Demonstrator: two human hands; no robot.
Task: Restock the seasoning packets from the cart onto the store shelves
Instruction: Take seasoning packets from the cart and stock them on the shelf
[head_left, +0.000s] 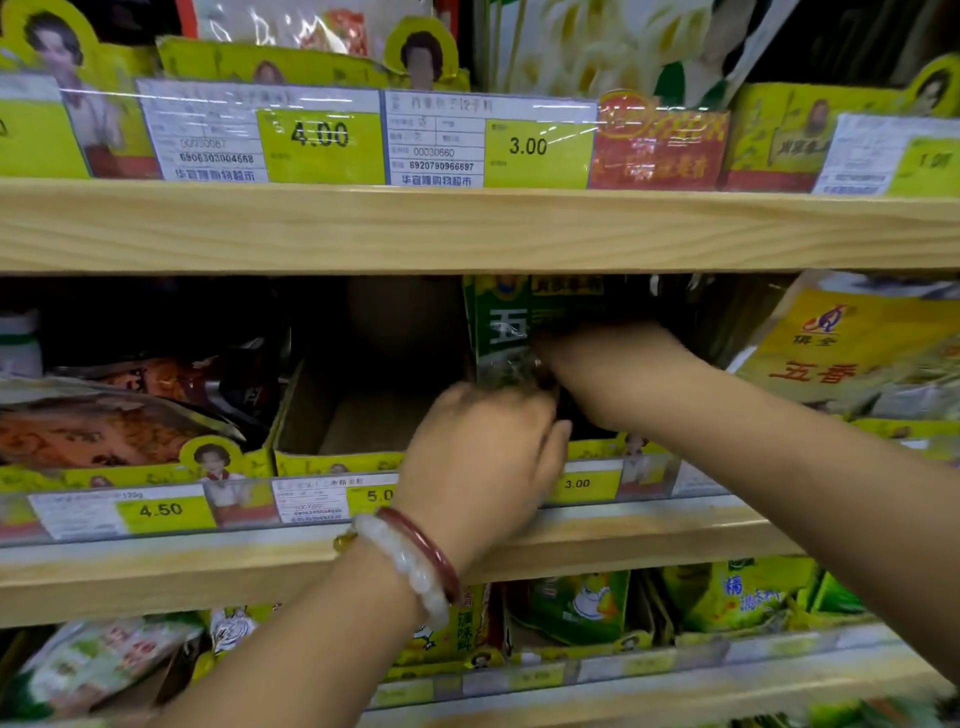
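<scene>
Reaching into the middle shelf (467, 540), both hands meet at a green packet (506, 332) standing upright in a cardboard box near the shelf's front edge. The right hand (597, 364) grips the packet's side, while the left hand (483, 457) is blurred, its fingers hidden, so I cannot tell their state. Beside it sits an empty box (332, 410).

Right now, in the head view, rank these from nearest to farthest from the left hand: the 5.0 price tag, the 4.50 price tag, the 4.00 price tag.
From the left hand:
1. 5.0 price tag, just left of the hand, same shelf edge.
2. 4.50 price tag, far left on that edge.
3. 4.00 price tag, up on the shelf above.
</scene>
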